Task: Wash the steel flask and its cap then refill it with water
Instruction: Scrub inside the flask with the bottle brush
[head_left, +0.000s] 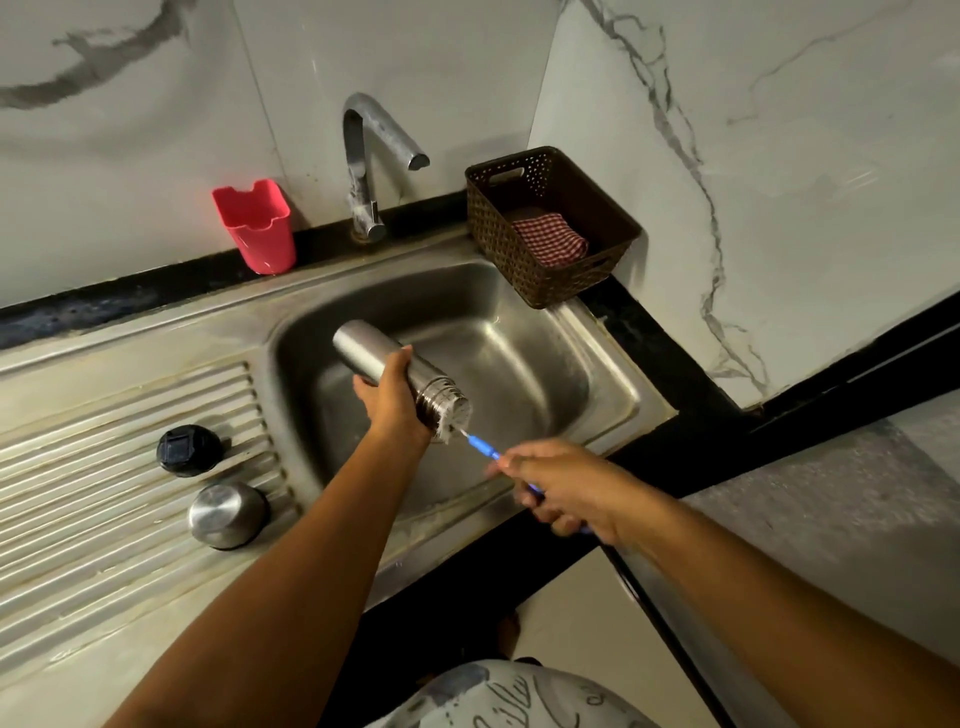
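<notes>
My left hand (395, 397) grips the steel flask (363, 351) around its middle and holds it tilted over the sink basin (519, 364), mouth pointing toward me and to the right. My right hand (561, 486) is closed on the blue handle of a bottle brush (483, 447). The white bristles sit in the flask's mouth, with some showing at the rim. On the ribbed drainboard (104, 493) to the left lie a black inner cap (189, 449) and a steel outer cap (227, 514), upside down.
A steel tap (363, 161) stands behind the basin, with no water visible from its spout. A red plastic cup (257, 226) stands to its left. A brown woven basket (550, 223) holding a checked cloth sits at the basin's back right corner. Marble walls enclose the corner.
</notes>
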